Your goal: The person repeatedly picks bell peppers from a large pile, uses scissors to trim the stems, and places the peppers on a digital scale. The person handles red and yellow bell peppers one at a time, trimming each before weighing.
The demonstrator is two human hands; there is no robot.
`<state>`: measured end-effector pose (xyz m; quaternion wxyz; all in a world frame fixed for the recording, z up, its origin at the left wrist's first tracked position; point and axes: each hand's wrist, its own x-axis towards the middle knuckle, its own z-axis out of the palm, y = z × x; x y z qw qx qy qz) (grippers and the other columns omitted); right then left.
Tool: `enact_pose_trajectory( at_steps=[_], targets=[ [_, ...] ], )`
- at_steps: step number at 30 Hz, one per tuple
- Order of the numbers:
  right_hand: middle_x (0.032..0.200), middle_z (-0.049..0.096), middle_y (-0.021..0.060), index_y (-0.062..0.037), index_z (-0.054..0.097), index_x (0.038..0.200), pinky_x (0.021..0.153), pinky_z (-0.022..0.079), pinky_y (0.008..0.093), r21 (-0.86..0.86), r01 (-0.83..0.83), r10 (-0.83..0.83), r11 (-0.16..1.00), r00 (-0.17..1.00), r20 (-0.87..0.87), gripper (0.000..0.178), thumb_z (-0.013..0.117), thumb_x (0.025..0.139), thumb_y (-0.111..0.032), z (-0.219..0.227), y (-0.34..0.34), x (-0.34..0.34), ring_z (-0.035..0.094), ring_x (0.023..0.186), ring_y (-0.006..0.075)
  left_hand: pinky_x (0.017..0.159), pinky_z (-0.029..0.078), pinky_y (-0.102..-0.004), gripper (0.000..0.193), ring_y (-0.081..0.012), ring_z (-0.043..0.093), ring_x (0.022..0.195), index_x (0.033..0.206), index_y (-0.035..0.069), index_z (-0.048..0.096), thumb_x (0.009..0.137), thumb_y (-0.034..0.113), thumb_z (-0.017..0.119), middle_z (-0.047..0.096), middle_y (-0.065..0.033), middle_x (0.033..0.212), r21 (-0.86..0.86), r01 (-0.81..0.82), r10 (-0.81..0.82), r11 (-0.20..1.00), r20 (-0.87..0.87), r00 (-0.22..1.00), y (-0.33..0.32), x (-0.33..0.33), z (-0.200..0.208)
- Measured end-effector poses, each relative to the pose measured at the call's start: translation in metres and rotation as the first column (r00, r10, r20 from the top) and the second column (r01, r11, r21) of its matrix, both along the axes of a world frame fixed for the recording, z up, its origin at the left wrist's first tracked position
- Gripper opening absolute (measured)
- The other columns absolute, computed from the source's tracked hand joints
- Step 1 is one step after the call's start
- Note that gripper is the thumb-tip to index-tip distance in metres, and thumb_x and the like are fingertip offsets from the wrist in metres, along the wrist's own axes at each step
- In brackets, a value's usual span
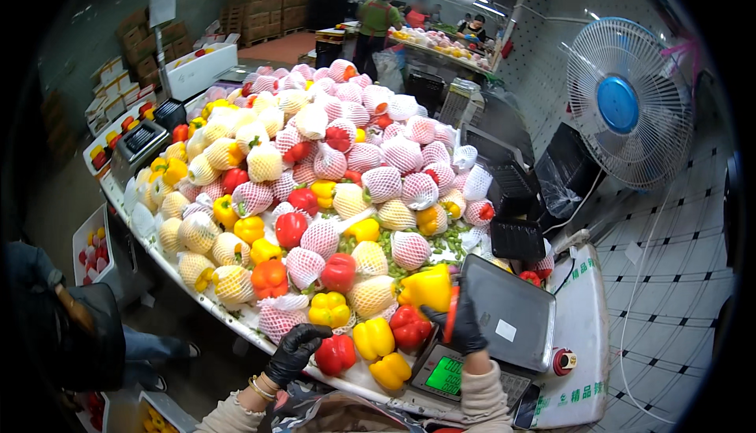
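Observation:
My left hand (295,351), in a black glove, hovers at the table's near edge beside a red bell pepper (336,355). Its fingers are curled together, and nothing shows in them. In my black-gloved right hand (468,329) is a slim orange-red tool (451,315), perhaps a knife; its exact kind is unclear. A large yellow bell pepper (426,285) lies right against this hand; I cannot tell whether the fingers grip it too. Close by are another red bell pepper (410,327) and a yellow bell pepper (373,339). A digital scale (516,307) stands beside my right hand, its display lit green.
Bell peppers in foam nets (303,145) are heaped across the table. Black plastic trays (516,245) are stacked at the right, near a white fan (622,106). At the left stands a person (75,323) by a white crate (102,256). Other people work farther back.

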<state>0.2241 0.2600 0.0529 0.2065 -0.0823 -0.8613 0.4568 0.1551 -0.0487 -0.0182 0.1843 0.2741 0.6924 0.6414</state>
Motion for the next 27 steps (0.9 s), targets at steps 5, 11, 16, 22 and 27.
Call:
enact_pose_trajectory(
  at_steps=[5,11,16,22,27],
  targets=[
    [0.105,0.057,0.0205,-0.0056,0.031,0.125,0.08,0.047,0.0413,0.22,0.424,-0.451,0.879,0.888,0.091,0.083,0.078,0.063,-0.033,-0.013,0.087,0.051,0.057,0.097,0.0355,0.089,0.042,-0.0345,0.027,-0.0242,0.054,0.102,0.104,0.005,0.059,0.077,0.001,0.058,0.059,-0.0113,0.105,0.009,0.015,-0.013,1.0,-0.169,0.986,0.044,-0.04,-0.001],
    [0.098,0.059,0.0225,-0.0046,0.034,0.119,0.074,0.046,0.0442,0.224,0.592,-0.633,0.774,0.739,0.23,0.073,0.075,0.066,-0.033,-0.04,0.1,0.072,0.057,0.088,0.041,0.1,0.03,-0.0423,0.056,-0.0368,0.034,0.121,0.121,0.005,0.044,0.07,0.017,0.064,0.035,-0.0219,0.13,-0.196,-0.091,-0.061,0.976,-0.653,0.755,0.17,-0.146,0.015],
    [0.088,0.061,0.0209,-0.0042,0.043,0.109,0.067,0.046,0.0446,0.159,0.575,-0.596,0.803,0.761,0.257,0.058,0.068,0.073,-0.042,-0.03,0.101,0.082,0.059,0.081,0.0407,0.106,0.018,-0.045,0.09,-0.0401,0.023,0.127,0.134,-0.001,0.023,0.058,0.018,0.068,0.023,-0.0244,0.138,-0.312,-0.44,-0.057,0.842,-0.862,0.503,0.276,-0.252,-0.012],
    [0.105,0.056,0.0172,-0.002,0.039,0.124,0.076,0.044,0.037,0.128,0.741,-0.75,0.659,0.639,0.17,0.059,0.063,0.078,-0.03,-0.026,0.092,0.101,0.056,0.09,0.0298,0.093,0.033,-0.0491,0.083,-0.0319,0.044,0.109,0.136,0.015,0.027,0.064,0.029,0.067,0.043,-0.0158,0.12,-0.491,-0.738,-0.135,0.464,-0.862,0.489,0.338,-0.307,-0.008],
    [0.108,0.056,0.0083,-0.0042,0.041,0.123,0.071,0.046,0.0298,-0.558,0.544,-0.722,0.626,0.675,-0.151,0.036,0.039,0.093,-0.025,0.008,0.056,0.09,0.057,0.088,0.0181,0.082,0.045,-0.0408,0.103,-0.0328,0.051,0.102,0.133,0.013,0.03,0.046,0.039,0.08,0.048,-0.0186,0.112,-0.603,-0.581,0.016,0.547,-0.686,0.727,0.307,-0.315,0.015]
  ],
)
